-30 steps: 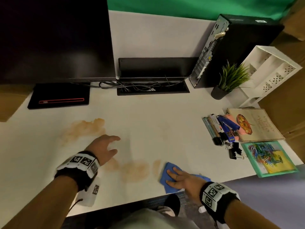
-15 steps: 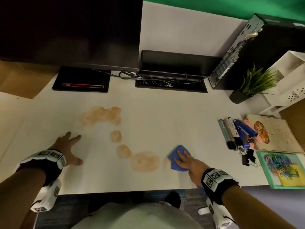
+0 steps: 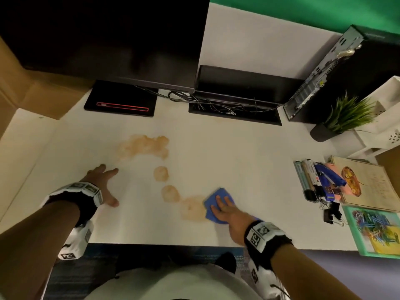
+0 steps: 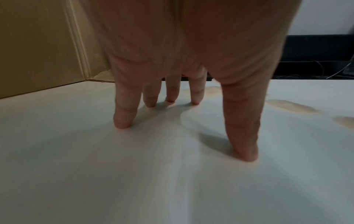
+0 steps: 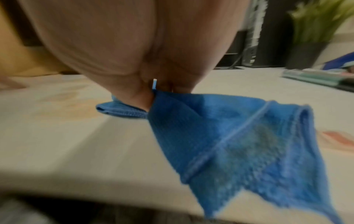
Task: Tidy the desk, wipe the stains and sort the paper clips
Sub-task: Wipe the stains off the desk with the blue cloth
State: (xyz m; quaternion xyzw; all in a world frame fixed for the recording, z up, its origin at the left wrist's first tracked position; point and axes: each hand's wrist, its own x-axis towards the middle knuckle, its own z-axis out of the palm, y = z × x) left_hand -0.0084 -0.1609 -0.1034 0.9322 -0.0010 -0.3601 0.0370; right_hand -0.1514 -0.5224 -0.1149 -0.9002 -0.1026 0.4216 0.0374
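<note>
Orange-brown stains (image 3: 144, 146) run in a curve across the white desk (image 3: 238, 161), from a large patch at mid-left down to a blot (image 3: 192, 210) near the front edge. My right hand (image 3: 225, 211) presses flat on a blue cloth (image 3: 218, 197) at the right end of that blot; a corner of the cloth (image 5: 249, 144) trails toward the desk edge. My left hand (image 3: 104, 182) rests open on bare desk left of the stains, its fingertips (image 4: 122, 122) touching the surface. Coloured paper clips (image 3: 372, 226) lie heaped on a green-framed tray at the far right.
Markers, a blue stapler (image 3: 326, 176) and black binder clips (image 3: 331, 213) lie right of the cloth, beside a notebook (image 3: 363, 185). At the back stand a monitor (image 3: 104, 40), a cable tray (image 3: 233, 109), a computer case (image 3: 346, 72), a potted plant (image 3: 346, 115) and a white organiser (image 3: 385, 118).
My left hand slid left off the stains and now rests on bare desk. My right hand pushed the cloth away from the front edge, up against the nearest blot.
</note>
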